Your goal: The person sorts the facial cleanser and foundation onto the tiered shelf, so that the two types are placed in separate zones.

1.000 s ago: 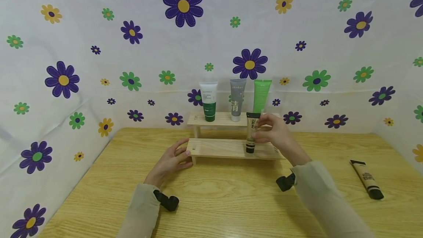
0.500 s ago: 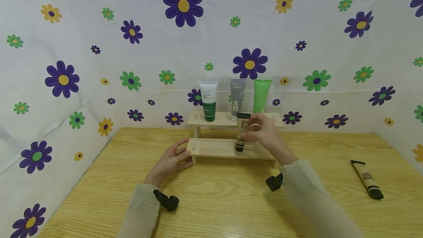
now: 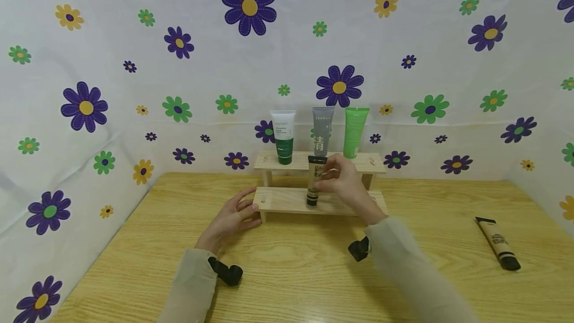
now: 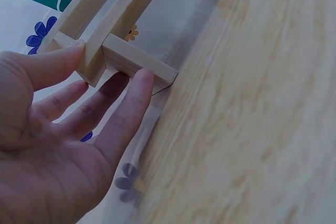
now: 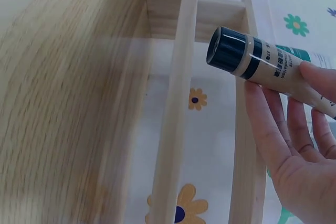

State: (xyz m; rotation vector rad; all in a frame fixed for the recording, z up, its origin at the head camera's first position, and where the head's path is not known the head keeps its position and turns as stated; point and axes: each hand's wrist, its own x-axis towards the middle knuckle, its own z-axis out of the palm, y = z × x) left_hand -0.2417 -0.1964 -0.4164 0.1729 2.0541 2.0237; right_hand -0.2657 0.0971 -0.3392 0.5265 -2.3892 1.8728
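Note:
In the head view my right hand [image 3: 343, 182] pinches a beige, black-capped foundation tube [image 3: 313, 188] between thumb and fingers. The tube is upright, cap down, over the middle of the lower tier of a two-tier wooden rack [image 3: 278, 199]. The right wrist view shows the tube's black cap [image 5: 227, 50] pointing away from my fingers, close to the lower board. My left hand [image 3: 228, 222] grips the rack's left end. In the left wrist view its thumb [image 4: 60, 65] presses the board while the fingers reach round the leg [image 4: 142, 59].
On the upper tier stand a white-and-green tube [image 3: 283, 136], a grey tube [image 3: 322, 131] and a bright green tube [image 3: 355, 131]. Another beige foundation tube [image 3: 498, 243] lies on the wooden table [image 3: 287, 273] at the right. A flowered cloth [image 3: 193, 79] hangs behind.
My right hand has carried the foundation tube leftward along the lower tier, from its right part to the middle. The left hand has stayed at the rack's end.

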